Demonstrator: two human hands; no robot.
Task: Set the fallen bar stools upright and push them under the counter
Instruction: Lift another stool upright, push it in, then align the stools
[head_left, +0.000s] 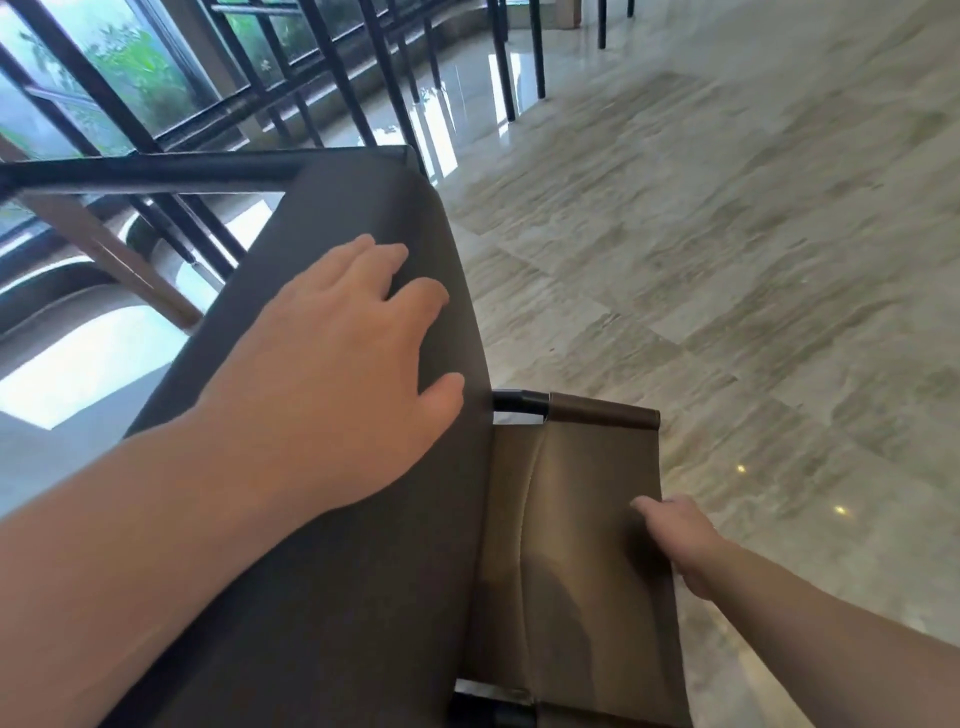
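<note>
Left hand (332, 358) lies flat, palm down, on the stool's (332, 571) dark brown seat (363, 208), fingers spread and slightly bent, tips near the seat's right edge. Nothing gripped, just pressing on the surface. Right hand (675, 540) is closed over the outer edge of the tan backrest (571, 519), thumb on the near face, other fingers hidden behind the fabric. Backrest sits just right of the left hand, lower in frame, joined to the seat by a black tube (519, 401) just beyond the left thumb. Brown sleeve along the backrest's top rail, up from the right hand. Stool looks tilted; whether its legs touch the floor, cannot tell. Beyond the left fingertips, a black frame bar (145, 171) runs along the seat's far edge. Past that, more black legs (504, 78) of other furniture stand on the glossy marble floor (727, 260). Window with greenery (140, 73) far left of the left hand. Floor to the right of the right hand is bare tile.
</note>
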